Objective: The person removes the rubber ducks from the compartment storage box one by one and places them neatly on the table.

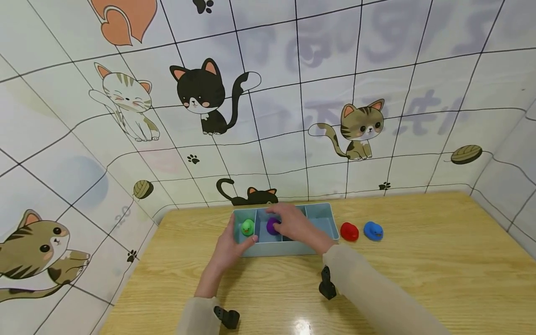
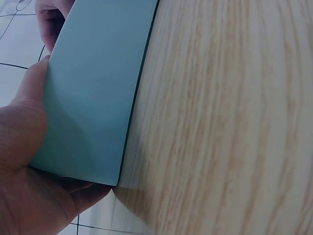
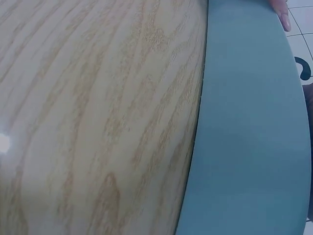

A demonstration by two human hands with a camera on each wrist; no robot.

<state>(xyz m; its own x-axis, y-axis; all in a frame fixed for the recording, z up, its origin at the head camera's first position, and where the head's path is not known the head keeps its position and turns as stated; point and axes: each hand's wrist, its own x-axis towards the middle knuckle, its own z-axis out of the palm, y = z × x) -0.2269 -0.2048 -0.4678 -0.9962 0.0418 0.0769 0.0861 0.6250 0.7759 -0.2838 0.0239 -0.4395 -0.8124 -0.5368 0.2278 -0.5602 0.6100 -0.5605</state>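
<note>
A pale blue-green box point(image 1: 279, 250) with several compartments sits on the table, its long side facing me. My left hand point(image 1: 228, 246) grips its left end, thumb over the front rim and fingers along the end wall; the left wrist view shows the hand point(image 2: 24, 142) round that corner. In the leftmost compartment is a green toy duck point(image 1: 247, 227). My right hand point(image 1: 295, 225) reaches over the front wall and pinches a purple toy duck point(image 1: 272, 227) in the second compartment, partly covered by the fingers. The right forearm hides much of the third compartment.
A red toy duck point(image 1: 349, 231) and a blue toy duck point(image 1: 373, 231) lie on the wooden table point(image 1: 439, 260), just right of the box. Behind the box rises a wall point(image 1: 284, 153) covered in a cat print.
</note>
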